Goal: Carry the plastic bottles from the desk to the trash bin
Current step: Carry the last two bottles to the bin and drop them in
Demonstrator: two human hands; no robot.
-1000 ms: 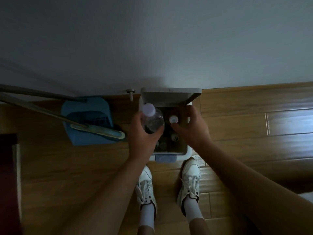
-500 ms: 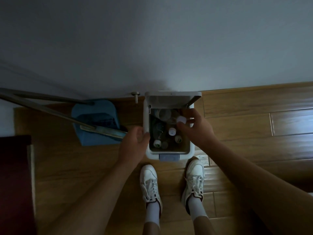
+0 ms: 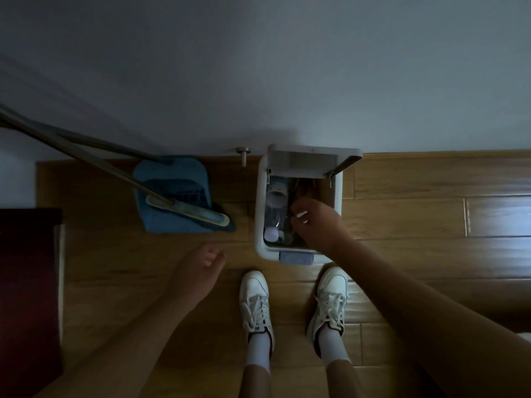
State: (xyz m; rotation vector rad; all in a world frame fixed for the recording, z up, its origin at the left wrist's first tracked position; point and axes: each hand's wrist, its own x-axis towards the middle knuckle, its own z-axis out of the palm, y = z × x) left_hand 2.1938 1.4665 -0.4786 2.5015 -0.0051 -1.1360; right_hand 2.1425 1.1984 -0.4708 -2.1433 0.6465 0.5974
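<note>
The white pedal trash bin (image 3: 259, 196) stands against the wall with its lid raised. A clear plastic bottle with a lilac cap (image 3: 275, 209) lies inside along the left wall, with more caps dimly visible below it. My right hand (image 3: 317, 225) reaches into the bin's opening, fingers closed around a white-capped bottle; only bits of the white cap (image 3: 301, 215) show between the fingers. My left hand (image 3: 201, 271) hangs over the floor left of the bin, holding nothing, fingers loosely apart.
A blue dustpan (image 3: 172, 182) and a long-handled broom (image 3: 186, 209) lean at the wall left of the bin. A metal door stop (image 3: 243, 153) sits at the baseboard. Dark red furniture (image 3: 28, 282) fills the left edge. My white shoes (image 3: 255, 300) stand before the bin.
My left hand let its bottle drop into the bin and drew back to the left. My right hand moved down into the bin opening with its bottle.
</note>
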